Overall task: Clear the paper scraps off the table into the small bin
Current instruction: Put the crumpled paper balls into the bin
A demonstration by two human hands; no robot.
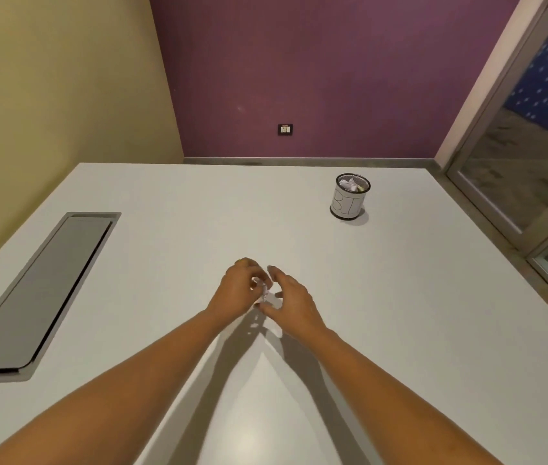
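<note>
Both my hands meet over the middle of the white table (400,313). My left hand (237,290) has its fingers curled round a small crumpled white paper scrap (262,290). My right hand (291,298) is cupped right beside the scrap, fingers relaxed and thumb near it; whether it touches the paper is unclear. The small mesh bin (349,199), wrapped in a white label with handwritten letters, stands at the far right of the table. Crumpled paper (349,184) lies inside it.
A grey recessed cable flap (41,290) is set into the table at the left. A purple wall with a socket (285,129) stands behind the table. A glass door (534,156) is at the right.
</note>
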